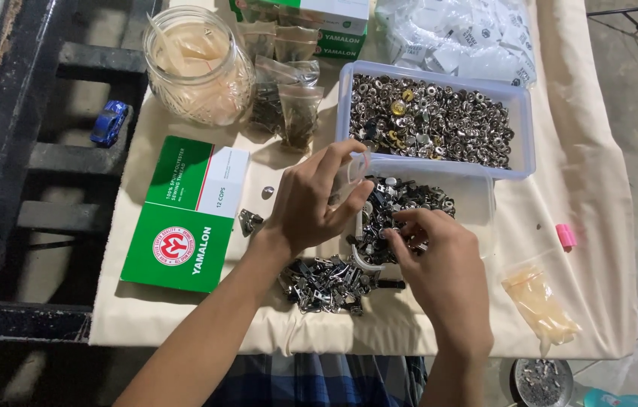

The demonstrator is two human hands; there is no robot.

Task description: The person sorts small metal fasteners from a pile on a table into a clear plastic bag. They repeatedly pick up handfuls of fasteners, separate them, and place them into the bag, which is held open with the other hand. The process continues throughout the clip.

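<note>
The small clear bag [354,175] sat pinched in the left hand [311,203], fingers closed on its edge, held up just above the near clear tub [477,197] of dark metal fittings. The right hand [440,264] was lower and nearer the body, fingertips closed on fittings in that tub. So the bag's mouth lay up and left of the right hand, close by.

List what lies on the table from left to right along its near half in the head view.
Green and white box → loose pile of metal clips → clear tub of dark metal parts, where the right hand picks → pink cap.
</note>
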